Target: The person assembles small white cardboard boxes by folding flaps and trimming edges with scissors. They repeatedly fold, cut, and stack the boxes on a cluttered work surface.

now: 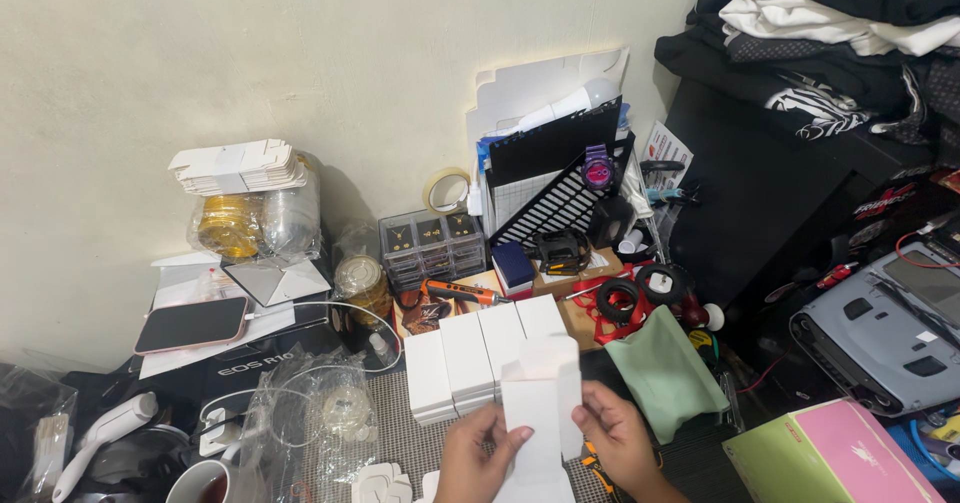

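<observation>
Both hands hold a flat white cardboard box blank (541,403) low in the middle of the view. My left hand (476,455) pinches its left edge and my right hand (618,441) pinches its right edge. The blank stands upright with a flap at its top. Just behind it, several folded white boxes (478,355) stand side by side in a row on a grey mat (405,439).
A phone (190,324) lies on a black box at left, with stacked flat white blanks (240,166) above it. A green cloth (664,371), a pink-and-green box (828,457), a grey device (900,325) and a small drawer organiser (432,248) crowd the right and back.
</observation>
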